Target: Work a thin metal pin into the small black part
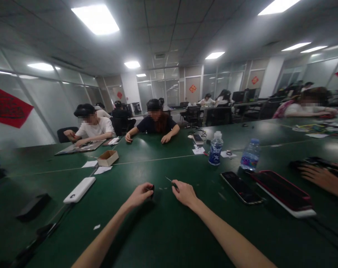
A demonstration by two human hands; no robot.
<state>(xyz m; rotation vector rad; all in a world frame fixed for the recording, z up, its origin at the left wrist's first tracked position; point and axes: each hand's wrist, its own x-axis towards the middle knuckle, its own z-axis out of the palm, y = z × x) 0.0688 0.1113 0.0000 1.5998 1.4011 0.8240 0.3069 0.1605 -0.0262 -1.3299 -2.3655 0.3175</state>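
Both my forearms reach out over a dark green table (163, 238). My left hand (141, 193) is closed in a pinch on a small dark object (152, 189) that I cannot make out. My right hand (184, 192) is closed round a thin screwdriver (170, 181), whose tip points up and left. The two hands are about a hand's width apart and rest on or just above the table. A few tiny specks lie on the table between them.
A white power bank (79, 190) and a dark case (32, 207) lie to the left; a cardboard box (108, 158) further back. Right: a black phone (241, 187), a red-edged tablet (283, 191), two water bottles (215, 148). Another person's hand (319, 176) at right; people sit across.
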